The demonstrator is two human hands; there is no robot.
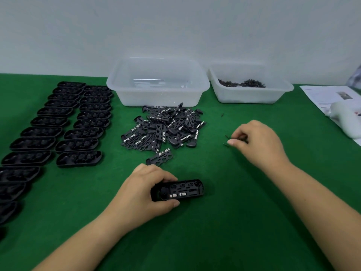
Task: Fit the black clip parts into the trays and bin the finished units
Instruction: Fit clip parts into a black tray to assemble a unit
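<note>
**Two hands at work on the green worktop**

Two rows of black trays [64, 122] laid out at far left on the green worktop [224, 222]. Left hand [144, 190] curled round one black tray [179, 189] near the front centre, thumb along its near edge, fingers over its far edge; clip insert with pale metal tabs already seated in it. Right hand [257, 141] further back and to the right, fingertips pinching what looks like a small dark pin [227, 137], too tiny and blurred to name surely. Heap of loose black clip parts [166, 128] between the hands and the bins, one stray piece just in front. Clear bin [158, 83] behind the heap; second bin [250, 85] beside it holding small dark bits [242, 83]. Printed paper [328, 94] and white object [345, 118] at far right.
</note>
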